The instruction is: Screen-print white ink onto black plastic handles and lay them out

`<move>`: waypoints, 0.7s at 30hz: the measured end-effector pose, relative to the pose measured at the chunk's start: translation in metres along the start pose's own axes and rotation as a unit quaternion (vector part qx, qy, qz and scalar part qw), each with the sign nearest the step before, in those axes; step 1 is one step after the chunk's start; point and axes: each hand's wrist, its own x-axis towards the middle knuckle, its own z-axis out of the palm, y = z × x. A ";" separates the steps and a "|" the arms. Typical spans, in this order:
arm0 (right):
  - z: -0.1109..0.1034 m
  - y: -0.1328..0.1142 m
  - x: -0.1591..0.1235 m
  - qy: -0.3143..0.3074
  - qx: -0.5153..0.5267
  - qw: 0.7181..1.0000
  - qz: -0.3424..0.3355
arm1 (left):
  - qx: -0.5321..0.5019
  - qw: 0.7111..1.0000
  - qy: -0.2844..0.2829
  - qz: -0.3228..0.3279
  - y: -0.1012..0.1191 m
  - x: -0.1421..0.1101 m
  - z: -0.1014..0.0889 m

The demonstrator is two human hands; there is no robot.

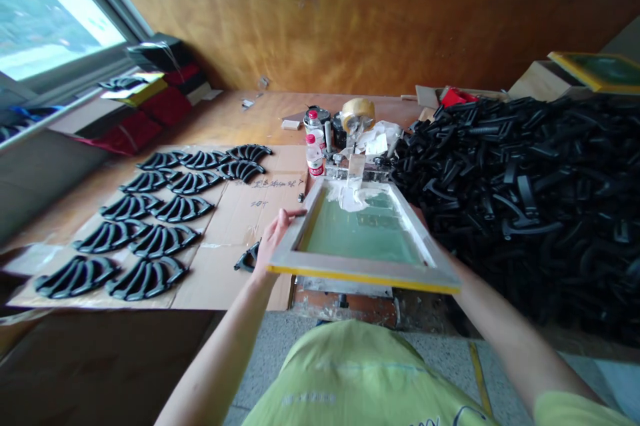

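Nearest, the base (345, 287) juts out beneath the raised near edge of the frame (367, 274), which sits in front of the person's body, between the two arms. The left hand (274, 234) grasps the frame's left side; the right hand (420, 215) is mostly hidden behind the other side, so I cannot tell how its fingers are set. Whether a piece lies on the base under the frame is also hidden. White paste (346, 198) lies at the far end of the green mesh (357, 229), near a clear blade (355, 171). Just beyond the left hand, one black part (246, 258) lies on the cardboard (227, 239), apart from the rows. Further left, about a dozen fan-shaped pieces (164, 239) lie in rows, seemingly the finished share, though no marking on them can be made out. The heap (510, 206) at right is far larger; if those pieces await handling, the work looks barely begun. Beyond the frame, bottles (315, 156) and tape (358, 113) stand on the wooden surface (235, 116).
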 end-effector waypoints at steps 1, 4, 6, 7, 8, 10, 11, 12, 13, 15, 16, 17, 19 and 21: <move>-0.011 0.008 0.006 0.022 -0.004 0.999 0.027 | 0.013 0.999 -0.018 -0.038 -0.014 -0.007 -0.006; -0.026 -0.004 0.035 0.107 0.005 0.994 0.017 | 0.030 0.992 -0.044 -0.110 -0.061 -0.016 -0.015; -0.022 -0.035 0.061 0.126 -0.007 0.990 -0.060 | 0.032 0.991 -0.039 -0.124 -0.090 -0.015 -0.016; -0.018 -0.053 0.073 0.106 -0.027 0.990 -0.093 | 0.036 0.991 -0.034 -0.125 -0.101 -0.013 -0.015; -0.012 -0.070 0.082 0.068 -0.052 0.990 -0.115 | 0.041 0.991 -0.032 -0.125 -0.110 -0.011 -0.014; 0.001 -0.096 0.092 -0.024 -0.104 0.987 -0.122 | 0.053 0.991 -0.034 -0.122 -0.121 -0.007 -0.013; 0.006 -0.103 0.091 -0.061 -0.125 0.983 -0.119 | 0.057 0.990 -0.035 -0.122 -0.123 -0.007 -0.013; 0.009 -0.107 0.086 -0.085 -0.142 0.979 -0.121 | 0.060 0.990 -0.037 -0.122 -0.124 -0.007 -0.013; 0.011 -0.107 0.079 -0.100 -0.150 0.975 -0.133 | 0.062 0.990 -0.037 -0.123 -0.123 -0.007 -0.013; 0.008 -0.101 0.060 -0.118 -0.146 0.963 -0.194 | 0.062 0.990 -0.034 -0.125 -0.121 -0.009 -0.013; 0.005 -0.097 0.052 -0.131 -0.135 0.954 -0.231 | 0.060 0.990 -0.033 -0.125 -0.120 -0.010 -0.013; 0.000 -0.093 0.045 -0.148 -0.122 0.945 -0.264 | 0.058 0.990 -0.031 -0.125 -0.119 -0.011 -0.013; -0.007 -0.087 0.039 -0.185 -0.099 0.931 -0.299 | 0.058 0.990 -0.026 -0.123 -0.117 -0.012 -0.012; -0.010 -0.085 0.039 -0.188 -0.089 0.935 -0.287 | 0.063 0.990 -0.022 -0.120 -0.115 -0.012 -0.011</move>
